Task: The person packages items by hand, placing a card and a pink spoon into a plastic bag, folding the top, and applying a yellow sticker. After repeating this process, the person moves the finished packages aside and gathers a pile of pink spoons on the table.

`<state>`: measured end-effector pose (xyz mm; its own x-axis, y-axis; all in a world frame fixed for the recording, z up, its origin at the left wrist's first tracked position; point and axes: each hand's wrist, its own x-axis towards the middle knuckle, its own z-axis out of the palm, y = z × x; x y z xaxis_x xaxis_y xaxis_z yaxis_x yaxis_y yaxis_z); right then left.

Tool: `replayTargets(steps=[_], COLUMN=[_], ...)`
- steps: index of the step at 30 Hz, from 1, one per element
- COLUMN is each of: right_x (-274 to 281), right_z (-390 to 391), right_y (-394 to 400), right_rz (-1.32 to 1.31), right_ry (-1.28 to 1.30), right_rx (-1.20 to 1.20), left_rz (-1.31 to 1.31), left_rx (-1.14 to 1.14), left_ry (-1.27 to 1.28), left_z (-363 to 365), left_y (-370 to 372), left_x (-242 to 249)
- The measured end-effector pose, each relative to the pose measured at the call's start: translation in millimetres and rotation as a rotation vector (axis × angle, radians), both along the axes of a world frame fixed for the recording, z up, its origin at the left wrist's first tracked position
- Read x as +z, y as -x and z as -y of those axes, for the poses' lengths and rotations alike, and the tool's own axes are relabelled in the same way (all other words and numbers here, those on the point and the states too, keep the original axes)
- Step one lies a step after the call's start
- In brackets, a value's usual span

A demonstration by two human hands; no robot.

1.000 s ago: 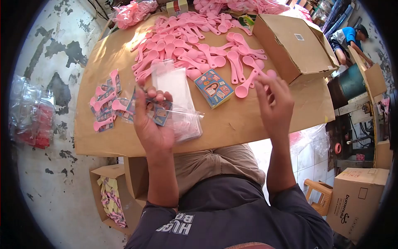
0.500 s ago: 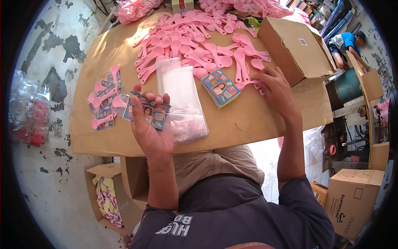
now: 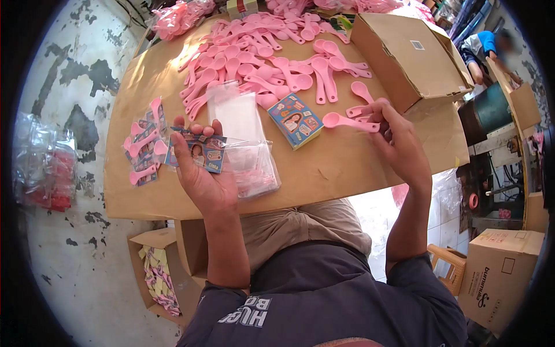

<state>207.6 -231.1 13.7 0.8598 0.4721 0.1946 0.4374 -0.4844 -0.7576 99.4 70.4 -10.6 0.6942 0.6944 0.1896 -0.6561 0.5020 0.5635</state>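
Observation:
My left hand [image 3: 209,184] is palm up, its fingers curled round a blue printed card [image 3: 215,161]. Clear plastic film lies against the card's right side. My right hand [image 3: 406,144] pinches a pink measuring spoon [image 3: 346,122] by its handle end, the bowl pointing left. Close to those fingers lie loose pink spoons [image 3: 361,91]. Between my hands are a stack of blue cards [image 3: 296,122] and a pile of clear plastic bags [image 3: 236,111]. Left of my left hand, several pink spoons lie with blue cards [image 3: 142,139] in a loose heap.
A large heap of pink spoons [image 3: 254,55] covers the far part of the cardboard-topped table [image 3: 324,179]. An open cardboard box [image 3: 399,58] stands at the back right. Below the table's left edge is a box of wrapped pieces [image 3: 157,277]. Another person [image 3: 485,49] sits far right.
My right hand has drawn back to the right, now gripping a pink spoon by its handle end. My left hand still holds the card, turned slightly. The whole view has shifted a little.

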Motion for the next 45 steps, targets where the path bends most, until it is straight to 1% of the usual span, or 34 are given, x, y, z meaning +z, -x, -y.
replayTargets(steps=[1,3,4,6,7,9,10,12,13,15,16,19,20,23,25,27,28,29,31,33,34,35,36,38,39,40,42,43,45], right_x=[-6.4,-20.7,-22.8,-25.2,-25.8,-27.2,-28.3,-31.0,-32.5,-35.4,-37.0,-41.6,-41.7,-39.6,-40.5,-40.1,-41.1,-40.7,-41.4,-51.6,-52.7,-53.6,-54.0,-52.2,-48.9,-42.8,-26.0,-18.7,-4.3], right_z=[4.5,11.7,12.1,5.6,3.1,-1.4,-3.0,-7.1,-12.4,-27.6,-33.2,-39.8,-39.6,-29.2,-19.6,-10.4,-6.2,-2.1,7.3,22.4,27.6,31.6,34.6,39.4,43.1,49.0,58.7,66.5,89.6], right_y=[2.2,7.2,11.0,19.7,22.8,27.6,29.1,32.2,37.1,51.7,56.9,57.0,56.7,54.1,51.5,51.6,52.3,52.8,56.8,58.5,62.0,65.4,68.6,73.9,77.1,82.9,93.5,96.2,97.4], right_rz=[-0.002,-0.186,-0.187,-0.498,-0.5,-0.584,-0.586,-0.604,-0.606,-0.021,0.085,0.075,0.032,0.012,0.046,-0.017,-0.021,-0.011,-0.189,-0.188,-0.286,-0.384,-0.387,-0.436,-0.436,-0.465,-0.516,-0.518,-0.516], right_ry=[-0.003,-0.219,-0.22,-0.401,-0.402,-0.448,-0.448,-0.401,-0.402,0.087,0.118,0.162,0.118,0.141,0.164,0.103,0.026,0.032,-0.161,-0.198,-0.341,-0.484,-0.482,-0.548,-0.548,-0.491,-0.416,-0.417,-0.119], right_rx=[-0.006,0.086,0.085,0.104,0.101,-0.018,-0.019,-0.138,-0.139,-0.206,-0.208,-0.253,-0.266,-0.244,-0.249,-0.318,-0.326,-0.315,-0.351,-0.341,-0.283,-0.224,-0.228,-0.208,-0.21,-0.192,-0.151,-0.157,-0.04], left_rz=[0.02,0.041,0.052,0.06,0.052,0.042,0.043,0.043,0.045,0.049,0.069,0.101,0.114,0.142,0.143,0.146,0.174,0.207,0.215,0.172,0.17,0.108,0.045,-0.007,-0.052,-0.058,-0.19,-0.193,-0.371], left_rx=[-0.014,-0.026,-0.042,-0.06,-0.058,-0.059,-0.052,-0.044,-0.032,-0.022,-0.024,-0.025,-0.034,-0.034,-0.003,0.038,0.025,0.011,0.024,0.004,0.004,0.037,0.069,0.05,0.03,0.028,-0.015,-0.021,-0.071], left_ry=[0.018,0.037,0.029,0.021,0.019,0.017,-0.005,-0.028,-0.029,-0.03,-0.022,-0.003,0.006,0.003,-0.009,-0.018,-0.069,-0.12,-0.146,-0.222,-0.221,-0.23,-0.238,-0.234,-0.233,-0.229,-0.364,-0.365,-0.457], left_z=[3.6,9.3,11.2,15.7,18.4,21.6,22.2,21.2,20.1,19.3,19.9,18.6,16.7,9.3,-2.9,-16.5,-21.2,-25.4,-33.2,-38.8,-40.3,-41.1,-42.0,-49.2,-52.5,-52.3,-50.4,-51.4,-55.3], left_y=[-1.7,-5.7,-8.2,-11.2,-12.2,-12.9,-12.3,-10.0,-8.8,-5.9,-3.2,7.5,10.5,18.1,21.0,24.8,27.5,28.3,33.8,41.8,44.3,46.4,48.9,55.3,56.7,60.7,74.1,81.4,97.3], left_x=[2.1,3.1,2.6,2.7,3.5,5.0,5.6,4.9,3.8,2.9,2.7,-1.5,-2.8,-3.3,-4.5,-2.3,1.2,4.2,4.8,3.8,3.2,2.3,1.1,-1.7,-2.5,-0.9,10.6,17.5,33.3])
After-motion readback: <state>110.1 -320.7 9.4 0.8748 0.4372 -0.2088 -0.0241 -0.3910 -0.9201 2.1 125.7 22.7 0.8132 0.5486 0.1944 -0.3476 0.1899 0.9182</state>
